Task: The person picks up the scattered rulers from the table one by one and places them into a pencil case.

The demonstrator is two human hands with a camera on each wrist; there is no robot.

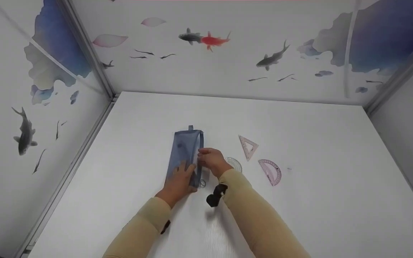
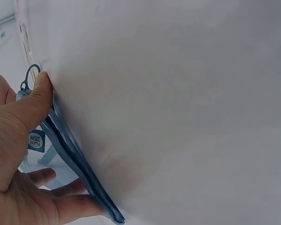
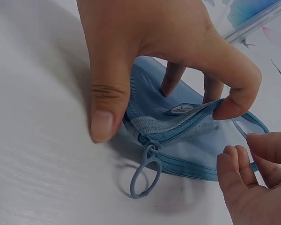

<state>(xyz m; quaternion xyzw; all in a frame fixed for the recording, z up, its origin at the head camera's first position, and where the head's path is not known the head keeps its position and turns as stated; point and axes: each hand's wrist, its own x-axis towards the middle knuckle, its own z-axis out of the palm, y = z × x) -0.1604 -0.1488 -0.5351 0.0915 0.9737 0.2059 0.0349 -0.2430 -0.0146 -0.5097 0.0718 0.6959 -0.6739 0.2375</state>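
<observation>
blue pouch (image 1: 184, 143), zip (image 3: 189, 169) parted: left hand (image 1: 178, 181) grips edge; right hand (image 1: 213, 161) at opening, hold unclear. best brace opening wide, fingertips clear of zip.

Patterned walls (image 1: 210, 77) border a white, perhaps grained table (image 1: 335, 200).

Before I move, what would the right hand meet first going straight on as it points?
The blue rectangular mesh zippered pouch; the right hand appears at its edge, though depth is unclear.
</observation>
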